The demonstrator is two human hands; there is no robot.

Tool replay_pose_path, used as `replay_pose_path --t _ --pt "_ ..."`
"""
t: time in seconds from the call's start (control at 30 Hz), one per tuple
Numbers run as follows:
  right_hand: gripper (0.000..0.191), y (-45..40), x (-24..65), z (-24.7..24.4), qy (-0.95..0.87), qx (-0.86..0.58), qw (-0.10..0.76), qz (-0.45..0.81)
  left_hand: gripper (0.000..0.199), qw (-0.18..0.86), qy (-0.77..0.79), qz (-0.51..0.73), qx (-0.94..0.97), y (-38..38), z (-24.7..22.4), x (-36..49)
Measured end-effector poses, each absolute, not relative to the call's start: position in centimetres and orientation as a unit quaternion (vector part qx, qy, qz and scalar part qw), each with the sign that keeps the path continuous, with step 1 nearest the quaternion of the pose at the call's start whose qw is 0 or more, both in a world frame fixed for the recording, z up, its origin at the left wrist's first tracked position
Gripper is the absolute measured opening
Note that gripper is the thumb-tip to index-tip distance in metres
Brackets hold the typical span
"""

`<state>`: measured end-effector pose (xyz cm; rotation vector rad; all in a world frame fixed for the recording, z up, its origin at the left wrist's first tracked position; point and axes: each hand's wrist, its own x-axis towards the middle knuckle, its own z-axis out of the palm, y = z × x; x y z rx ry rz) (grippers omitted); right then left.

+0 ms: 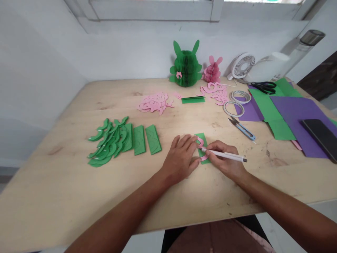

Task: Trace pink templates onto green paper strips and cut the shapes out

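A small green paper strip (201, 137) lies on the table with a curved pink paper shape (200, 142) on top of it. My left hand (183, 156) rests flat at the strip's left side, its fingertips pressing on the pink shape and the strip, fingers a little apart. In my right hand (226, 161) is a white pen (226, 154), pinched between thumb and fingers. The pen's tip meets the edge of the pink shape, and part of the strip is covered by both hands.
Green cutouts (113, 140) and two green strips (153, 139) lie left. Pink cutouts (155, 102), tape rolls (233, 109), blue snips (243, 129), black scissors (263, 86), purple paper (305, 123) and a phone (319, 135) lie beyond and right. Paper figures (186, 68) and a fan (243, 66) stand behind.
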<state>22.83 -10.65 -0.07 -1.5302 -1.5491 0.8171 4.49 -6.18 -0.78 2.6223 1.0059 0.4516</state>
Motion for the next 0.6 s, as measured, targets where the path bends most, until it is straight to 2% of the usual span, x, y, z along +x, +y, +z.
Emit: replay_pose_path --t 0.6 --pt "0.007 -10.73 22.88 0.14 -0.603 -0.609 0.399 0.325 0.037 0.149 0.350 0.153 0.912 -6.15 -0.91 4.50"
